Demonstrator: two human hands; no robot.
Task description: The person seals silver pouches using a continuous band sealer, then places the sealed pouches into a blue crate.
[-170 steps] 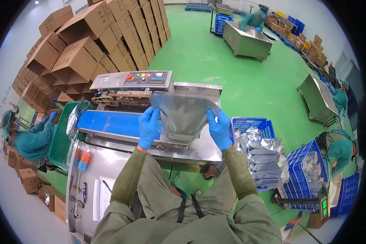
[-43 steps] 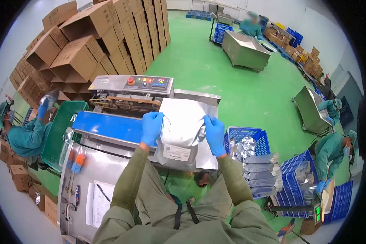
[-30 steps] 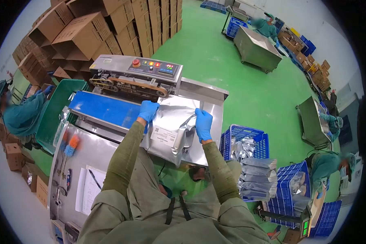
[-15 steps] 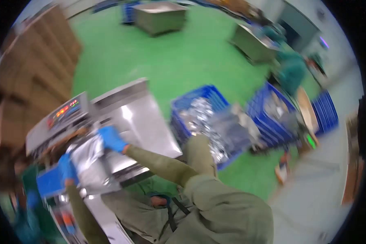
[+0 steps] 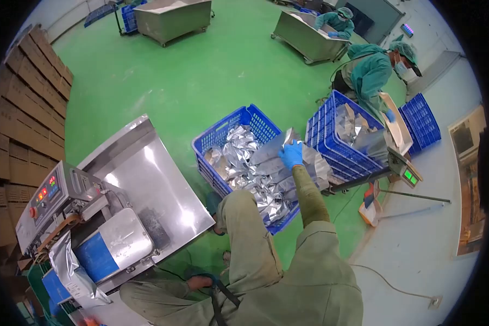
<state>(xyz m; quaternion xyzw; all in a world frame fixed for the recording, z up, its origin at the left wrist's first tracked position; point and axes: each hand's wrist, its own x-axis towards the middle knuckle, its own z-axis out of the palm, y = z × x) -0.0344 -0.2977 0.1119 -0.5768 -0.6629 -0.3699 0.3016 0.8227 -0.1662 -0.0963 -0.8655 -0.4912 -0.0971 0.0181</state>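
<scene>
My right hand (image 5: 292, 154), in a blue glove, reaches over a blue crate (image 5: 209, 142) of silver foil bags. Its fingers are closed on the upper end of a flat foil bag (image 5: 269, 155) lying across the pile. More crumpled foil bags (image 5: 242, 144) fill the crate under and beside it. At the lower left, another foil bag (image 5: 73, 271) lies aslant on the blue belt of a sealing machine (image 5: 51, 190) with lit red digits. No hand touches that bag. My left hand is out of view.
A metal tray (image 5: 168, 179) adjoins the sealer. Stacked cartons (image 5: 24, 125) line the left side. Beyond my right hand stand a second blue crate (image 5: 326, 138) with foil bags and a scale display (image 5: 410, 176). A co-worker in green (image 5: 369, 70) bends there; another stands by a metal cart (image 5: 304, 41).
My right hand has left the sealer and moved right to the crate, closing on a foil bag there. My left hand has gone out of view. One foil bag stays on the belt.
</scene>
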